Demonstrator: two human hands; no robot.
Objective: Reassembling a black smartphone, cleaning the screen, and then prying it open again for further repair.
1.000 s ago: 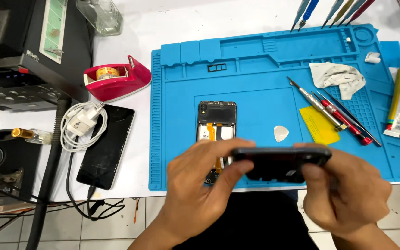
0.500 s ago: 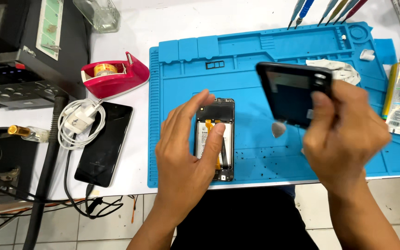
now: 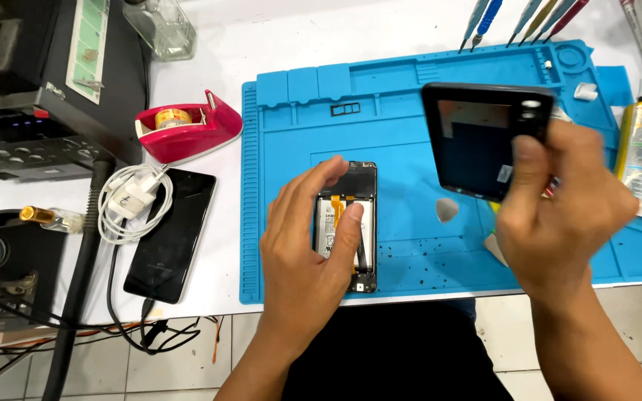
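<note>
An opened phone (image 3: 351,200) with its insides showing lies on the blue work mat (image 3: 395,104). My left hand (image 3: 310,245) rests on top of it, fingers spread and pressing on its inner parts. My right hand (image 3: 559,208) holds the phone's black back cover (image 3: 481,141) up above the right side of the mat, its inner face toward me. A white pick (image 3: 447,210) lies on the mat between the two hands.
A second black phone (image 3: 172,234) lies left of the mat under a white charger and coiled cable (image 3: 134,199). A red tape dispenser (image 3: 187,126) sits behind it. A glue tube (image 3: 639,152) lies at the mat's right edge, and screwdrivers (image 3: 518,18) stand at the back.
My right hand lifted the back cover off the phone and carried it up and to the right. My left hand moved down onto the opened phone.
</note>
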